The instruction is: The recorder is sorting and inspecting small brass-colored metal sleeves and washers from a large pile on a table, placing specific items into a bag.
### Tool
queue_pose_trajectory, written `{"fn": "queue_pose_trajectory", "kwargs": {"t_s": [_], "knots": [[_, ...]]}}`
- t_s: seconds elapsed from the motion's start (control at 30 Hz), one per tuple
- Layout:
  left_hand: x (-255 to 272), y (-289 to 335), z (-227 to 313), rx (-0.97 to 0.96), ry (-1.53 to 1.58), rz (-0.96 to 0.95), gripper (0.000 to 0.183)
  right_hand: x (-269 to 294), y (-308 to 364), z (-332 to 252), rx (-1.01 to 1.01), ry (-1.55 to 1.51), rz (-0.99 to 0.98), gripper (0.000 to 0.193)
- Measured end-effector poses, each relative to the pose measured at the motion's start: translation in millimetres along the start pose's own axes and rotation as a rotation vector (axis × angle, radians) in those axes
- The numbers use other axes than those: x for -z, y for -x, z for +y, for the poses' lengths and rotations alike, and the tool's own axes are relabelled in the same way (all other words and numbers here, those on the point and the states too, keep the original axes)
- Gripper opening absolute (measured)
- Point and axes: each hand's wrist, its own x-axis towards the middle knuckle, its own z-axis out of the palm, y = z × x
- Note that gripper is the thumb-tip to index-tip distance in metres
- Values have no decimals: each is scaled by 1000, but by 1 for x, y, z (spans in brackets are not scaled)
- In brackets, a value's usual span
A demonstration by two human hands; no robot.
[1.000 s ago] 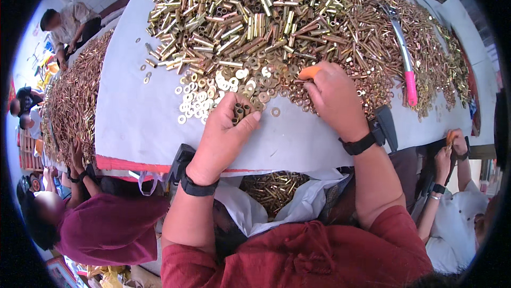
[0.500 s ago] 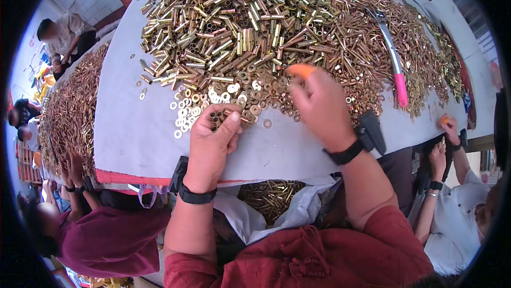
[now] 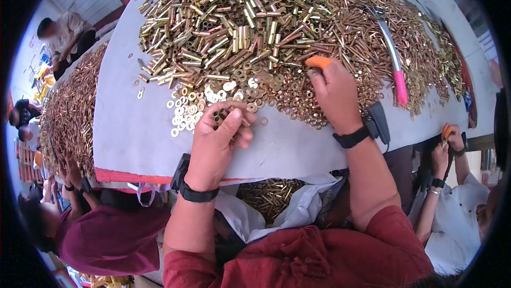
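Observation:
My left hand (image 3: 226, 131) is curled around several short brass-coloured metal sleeves (image 3: 219, 117), their round open ends showing between thumb and fingers. It is just above the table, beside a patch of flat washers (image 3: 183, 111). An orange cover wraps a finger of my right hand (image 3: 340, 96). This hand hovers at a spread of small metal nuts (image 3: 301, 99), thumb and covered finger slightly apart, with nothing visible between them; its other fingers are mostly hidden. Behind both hands rises a large heap of metal sleeves (image 3: 229, 27).
A curved metal tool with a pink handle (image 3: 400, 88) lies on the parts at right. Below the table edge, a white bag (image 3: 303, 216) contains long metal pieces. People sit at left (image 3: 106, 240) and right (image 3: 458, 224); another parts heap (image 3: 72, 102) covers the left table.
My right hand has moved right, away from the washers and over the nuts. The left hand stays nearly in place, still holding the sleeves.

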Motion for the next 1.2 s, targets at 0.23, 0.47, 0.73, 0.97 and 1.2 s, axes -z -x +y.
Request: {"fn": "queue_pose_trajectory", "kwargs": {"t_s": [0.23,0.47,0.73,0.97,1.2], "knots": [[-2,0,8,60,128,-54,32,8,16,-55,-388,-753,-303,20],[5,5,9,69,133,-66,28,2,31,-86,-500,-1190,-446,24],[13,8,13,-6,378,-71,19,-9,40,-91,-247,-926,-355,18],[12,13,13,13,456,-68,18,-17,40,-96,-65,-853,-204,21],[11,13,13,-19,368,29,15,-24,46,-95,6,-268,-314,33]]}}
